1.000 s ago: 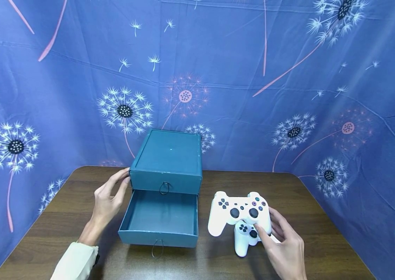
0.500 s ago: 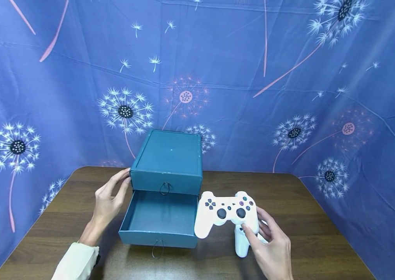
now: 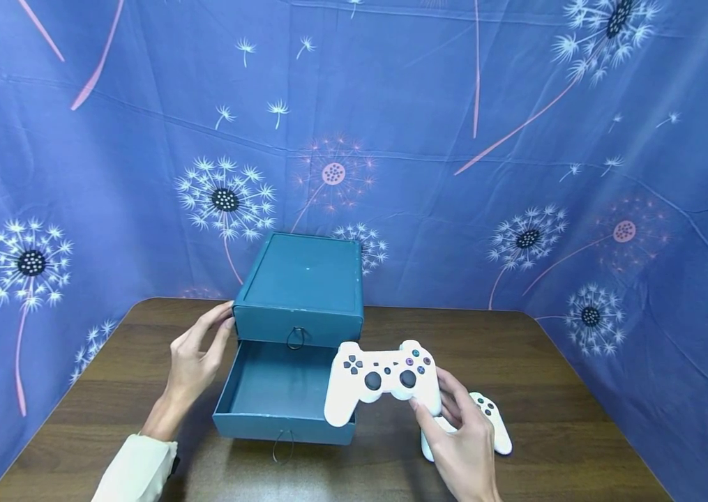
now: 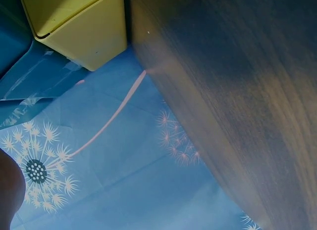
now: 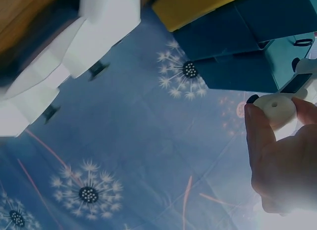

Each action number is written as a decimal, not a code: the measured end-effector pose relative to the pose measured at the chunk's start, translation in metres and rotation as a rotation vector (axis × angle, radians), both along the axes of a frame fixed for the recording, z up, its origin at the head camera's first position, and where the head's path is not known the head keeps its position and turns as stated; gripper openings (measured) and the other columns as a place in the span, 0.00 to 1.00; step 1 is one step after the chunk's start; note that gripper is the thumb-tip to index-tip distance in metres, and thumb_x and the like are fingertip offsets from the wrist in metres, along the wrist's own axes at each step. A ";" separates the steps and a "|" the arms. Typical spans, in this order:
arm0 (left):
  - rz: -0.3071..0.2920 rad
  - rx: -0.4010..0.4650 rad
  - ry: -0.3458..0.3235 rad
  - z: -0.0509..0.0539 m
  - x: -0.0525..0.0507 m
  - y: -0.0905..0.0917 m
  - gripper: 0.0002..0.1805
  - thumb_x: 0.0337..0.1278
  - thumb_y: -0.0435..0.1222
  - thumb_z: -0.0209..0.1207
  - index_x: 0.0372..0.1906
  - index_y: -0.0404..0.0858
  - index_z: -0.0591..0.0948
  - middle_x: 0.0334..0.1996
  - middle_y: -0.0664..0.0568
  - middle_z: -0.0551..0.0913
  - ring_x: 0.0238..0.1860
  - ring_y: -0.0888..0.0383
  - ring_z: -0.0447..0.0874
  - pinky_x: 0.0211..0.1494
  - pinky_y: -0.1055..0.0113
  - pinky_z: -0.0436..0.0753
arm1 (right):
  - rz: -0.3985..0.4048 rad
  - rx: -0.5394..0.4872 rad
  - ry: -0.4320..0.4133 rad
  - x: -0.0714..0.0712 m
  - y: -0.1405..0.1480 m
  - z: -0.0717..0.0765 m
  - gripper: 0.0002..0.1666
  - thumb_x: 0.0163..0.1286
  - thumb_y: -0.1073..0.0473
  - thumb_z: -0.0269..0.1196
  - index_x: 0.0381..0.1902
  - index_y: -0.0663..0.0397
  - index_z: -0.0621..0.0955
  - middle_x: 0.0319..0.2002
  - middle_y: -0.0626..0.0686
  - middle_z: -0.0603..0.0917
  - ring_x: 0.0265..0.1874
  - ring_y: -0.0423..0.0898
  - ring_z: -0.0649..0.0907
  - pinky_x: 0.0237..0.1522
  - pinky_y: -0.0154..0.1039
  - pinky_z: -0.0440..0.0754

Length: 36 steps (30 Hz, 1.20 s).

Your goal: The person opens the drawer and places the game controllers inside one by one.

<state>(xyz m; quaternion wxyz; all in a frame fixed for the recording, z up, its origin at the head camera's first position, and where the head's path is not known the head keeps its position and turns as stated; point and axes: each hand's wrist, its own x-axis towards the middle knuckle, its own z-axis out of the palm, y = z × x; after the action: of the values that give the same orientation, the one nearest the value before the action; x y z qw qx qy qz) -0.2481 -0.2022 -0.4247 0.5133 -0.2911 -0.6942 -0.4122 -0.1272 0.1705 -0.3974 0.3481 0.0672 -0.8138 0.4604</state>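
Note:
A teal box [image 3: 306, 279] has its lower drawer [image 3: 278, 383] pulled out, and the visible part of the drawer's inside is bare. My left hand [image 3: 190, 362] rests its fingertips on the box's left side. In my right hand [image 3: 463, 439] a white game controller [image 3: 344, 390] is pinched by its right grip; its left part overlaps the drawer's right front corner in the head view. The right wrist view shows the fingers and thumb of the right hand [image 5: 280, 160] round the controller [image 5: 277, 111]. Partly behind that hand, a second white controller [image 3: 496, 425] lies on the table.
The brown wooden table [image 3: 554, 390] reaches back to a blue dandelion-print cloth [image 3: 429, 209]. Both wrist views show a yellow container part, in the left one [image 4: 89, 41] beside the teal surfaces. Black wire rings hang on the drawer fronts.
My right hand has carried the held controller leftward, from beside the box to the drawer's right edge. More of the second controller's right side shows. The left hand and the box have stayed put.

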 end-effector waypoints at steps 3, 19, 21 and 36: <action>-0.003 0.001 -0.002 -0.001 0.000 0.000 0.16 0.72 0.30 0.62 0.57 0.23 0.82 0.49 0.34 0.87 0.56 0.70 0.82 0.60 0.76 0.79 | 0.010 -0.010 0.009 -0.001 -0.004 -0.001 0.36 0.46 0.82 0.77 0.56 0.70 0.81 0.47 0.59 0.89 0.44 0.43 0.88 0.45 0.28 0.85; -0.015 0.002 0.007 -0.002 -0.002 0.000 0.16 0.71 0.28 0.62 0.58 0.24 0.82 0.49 0.35 0.87 0.57 0.68 0.82 0.60 0.75 0.80 | -0.029 -0.029 -0.095 -0.001 -0.028 -0.001 0.33 0.53 0.76 0.77 0.58 0.65 0.82 0.49 0.59 0.88 0.47 0.54 0.89 0.49 0.37 0.86; -0.013 0.003 0.009 -0.002 -0.002 0.000 0.16 0.71 0.28 0.62 0.58 0.24 0.82 0.49 0.35 0.87 0.56 0.68 0.82 0.60 0.76 0.80 | -0.034 -0.025 -0.113 -0.001 -0.030 0.000 0.33 0.53 0.75 0.78 0.59 0.65 0.82 0.49 0.59 0.88 0.47 0.53 0.89 0.49 0.42 0.87; -0.005 0.003 0.008 0.000 -0.001 0.000 0.18 0.76 0.35 0.60 0.58 0.24 0.82 0.49 0.36 0.87 0.57 0.68 0.82 0.61 0.75 0.80 | -0.013 -0.008 -0.057 -0.005 -0.042 -0.004 0.33 0.53 0.76 0.78 0.58 0.65 0.82 0.48 0.59 0.88 0.44 0.52 0.90 0.46 0.33 0.87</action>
<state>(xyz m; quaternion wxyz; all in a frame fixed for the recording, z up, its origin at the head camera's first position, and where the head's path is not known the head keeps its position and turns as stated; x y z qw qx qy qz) -0.2494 -0.2022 -0.4250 0.5153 -0.2935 -0.6909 -0.4134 -0.1322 0.1289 -0.4017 0.3280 0.0475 -0.8221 0.4631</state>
